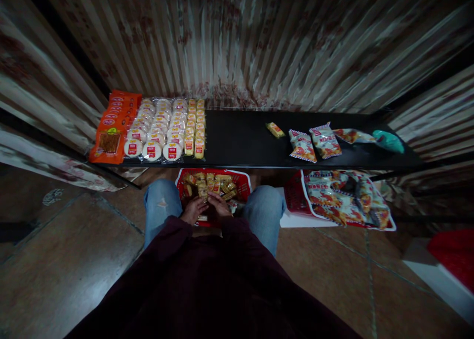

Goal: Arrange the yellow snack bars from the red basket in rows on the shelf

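Observation:
Between my knees stands a red basket (242, 185) with many small yellow wrapped snack packets (225, 181) in it. My left hand (195, 209) is over the basket, its fingers curled around the lower part of a yellow snack packet (202, 192). Close beside it, my right hand (219, 205) has its fingertips bent onto the yellow packets at the near middle of the pile. The two hands nearly meet. Their fingertips are small and dim here, so exactly how many packets they hold is hard to make out.
A black shelf (237, 139) runs across in front. On its left lie an orange snack bag (116, 126), rows of round white packets (151, 150) and yellow packets (199, 148). Rightward are a single yellow packet (275, 129), chip bags (326, 140) and a teal bag (388, 141). Another red basket (296, 193) holds chip bags.

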The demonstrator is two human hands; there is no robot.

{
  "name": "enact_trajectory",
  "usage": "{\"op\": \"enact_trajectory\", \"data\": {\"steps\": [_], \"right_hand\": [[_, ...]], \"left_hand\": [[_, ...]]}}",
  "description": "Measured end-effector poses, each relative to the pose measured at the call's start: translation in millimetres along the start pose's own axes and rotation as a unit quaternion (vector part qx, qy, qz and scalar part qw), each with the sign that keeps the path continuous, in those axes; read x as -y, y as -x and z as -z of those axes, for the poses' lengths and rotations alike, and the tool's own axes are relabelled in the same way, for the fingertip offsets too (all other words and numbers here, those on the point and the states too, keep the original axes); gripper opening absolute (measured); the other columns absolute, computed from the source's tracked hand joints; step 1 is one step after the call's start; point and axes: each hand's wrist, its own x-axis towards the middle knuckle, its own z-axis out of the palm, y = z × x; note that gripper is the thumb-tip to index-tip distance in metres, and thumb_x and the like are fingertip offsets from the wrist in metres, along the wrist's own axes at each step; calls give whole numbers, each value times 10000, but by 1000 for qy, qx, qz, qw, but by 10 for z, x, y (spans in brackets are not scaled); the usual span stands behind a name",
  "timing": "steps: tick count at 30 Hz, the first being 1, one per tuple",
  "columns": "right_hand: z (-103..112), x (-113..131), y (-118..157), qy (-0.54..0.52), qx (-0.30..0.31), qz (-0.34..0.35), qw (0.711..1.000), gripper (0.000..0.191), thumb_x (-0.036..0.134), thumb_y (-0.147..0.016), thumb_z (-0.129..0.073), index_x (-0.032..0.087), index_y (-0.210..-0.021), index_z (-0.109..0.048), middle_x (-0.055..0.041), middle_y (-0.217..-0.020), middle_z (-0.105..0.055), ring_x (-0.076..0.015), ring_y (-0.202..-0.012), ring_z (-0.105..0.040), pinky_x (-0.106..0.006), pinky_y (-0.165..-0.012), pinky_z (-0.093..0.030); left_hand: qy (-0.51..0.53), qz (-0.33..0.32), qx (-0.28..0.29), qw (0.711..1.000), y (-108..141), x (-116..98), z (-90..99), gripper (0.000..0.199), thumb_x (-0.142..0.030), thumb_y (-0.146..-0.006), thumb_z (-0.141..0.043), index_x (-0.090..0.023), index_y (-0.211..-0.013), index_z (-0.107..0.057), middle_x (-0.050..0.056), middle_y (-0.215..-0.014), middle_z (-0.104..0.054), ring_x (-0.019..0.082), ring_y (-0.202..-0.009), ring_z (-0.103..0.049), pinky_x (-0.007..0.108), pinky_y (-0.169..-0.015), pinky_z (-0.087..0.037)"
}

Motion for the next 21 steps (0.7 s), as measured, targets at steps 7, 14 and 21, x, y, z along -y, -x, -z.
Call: {"op": "enact_trajectory", "data": {"steps": [7,14,21], "right_hand": [[-56,139,68,-31,17,-31,999,392,373,-565,-780,236,-929,-731,-38,-995,-744,-257,-998,-646,-416,-949,-449],[-60,99,53,-34,1,-16,999,365,355,-561,-773,226,-899,-729,-46,-986,-746,-269,-1045,-633,-434,-1005,-408],[-49,86,56,-31,-10,-9,999,341,347,-549,-748,239,-871,-715,-46,-964,-741,-263,-1023,-630,-430,-986,-412]], "left_hand": [[63,54,-28,996,28,-84,-46,134,-142,-828,-475,-125,-846,-607,50,-683,-634,146,-646,-613,332,-746,-560],[88,70,-10,994,54,-90,-75,157,-129,-820,-429,-132,-757,-573,31,-584,-568,127,-537,-552,302,-652,-553],[76,65,-19,995,42,-74,-64,162,-145,-821,-433,-156,-691,-529,-4,-512,-504,121,-485,-526,269,-580,-528]]}}
